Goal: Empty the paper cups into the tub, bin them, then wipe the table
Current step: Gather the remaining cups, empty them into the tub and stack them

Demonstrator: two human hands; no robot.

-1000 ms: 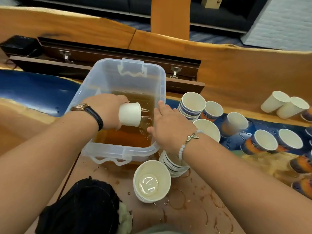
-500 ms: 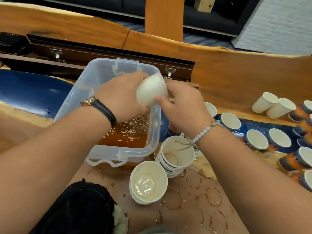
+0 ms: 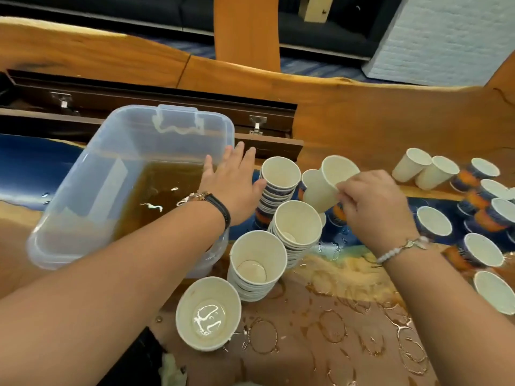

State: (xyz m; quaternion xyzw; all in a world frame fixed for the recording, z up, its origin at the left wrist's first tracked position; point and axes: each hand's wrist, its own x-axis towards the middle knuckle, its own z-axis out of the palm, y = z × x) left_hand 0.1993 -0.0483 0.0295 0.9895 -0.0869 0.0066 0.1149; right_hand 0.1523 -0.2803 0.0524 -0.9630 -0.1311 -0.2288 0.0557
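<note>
Head view: right hand (image 3: 376, 207) now pinches the cup (image 3: 323, 188) away from the tub (image 3: 117, 140), left hand (image 3: 234, 182) spread open.

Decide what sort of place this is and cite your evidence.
Probably a meeting room or lounge: a long wood-and-resin table with an open hatch, many used paper cups, and a dark sofa behind.

This looks like a meeting room or office lounge: a long table (image 3: 376, 129) of polished wood and blue resin has a hinged dark hatch (image 3: 156, 98) set into its middle, dozens of paper cups (image 3: 434, 222) crowd its top, and beyond it stand a dark sofa (image 3: 125, 9) and patterned blue carpet (image 3: 315, 68)
</note>
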